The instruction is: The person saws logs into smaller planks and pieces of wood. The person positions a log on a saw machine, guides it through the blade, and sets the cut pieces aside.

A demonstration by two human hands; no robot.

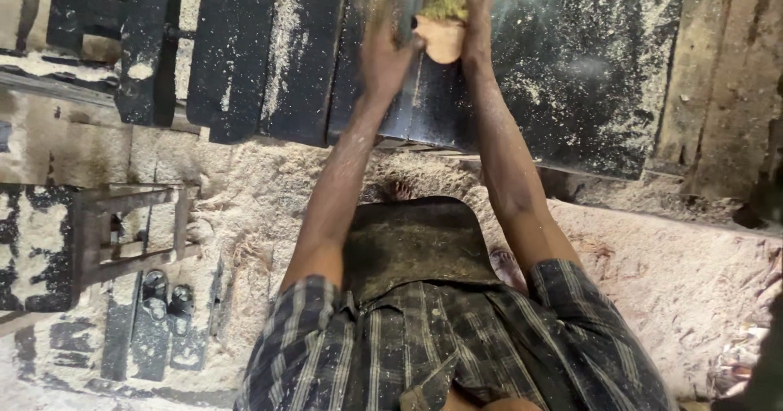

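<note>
A: From the head view, where are the hands?

B: Both reach far forward over the dark, dust-strewn machine bench (pixel 571 77). The left hand (pixel 383 56) and the right hand (pixel 477 24) are pressed against opposite sides of a piece of wood (pixel 444 11), pale tan at the near end and greenish and rough further up. It sits at the top edge of the frame, on or just above the bench; I cannot tell which, as that spot is blurred.

A: How would that piece handle?

B: I judge it stiff and fairly light, with a coarse upper surface that grips well and a smoother near end. Holding it by the flanks, as now, looks soundest.

A: Any packages, labels or signs?

B: None that I can see. There is sawdust (pixel 261 207) heaped thick below the bench, a dark metal frame (pixel 122 232) at the left, and the person's checked shirt (pixel 457 346) and dark apron (pixel 412 244) below.
</note>
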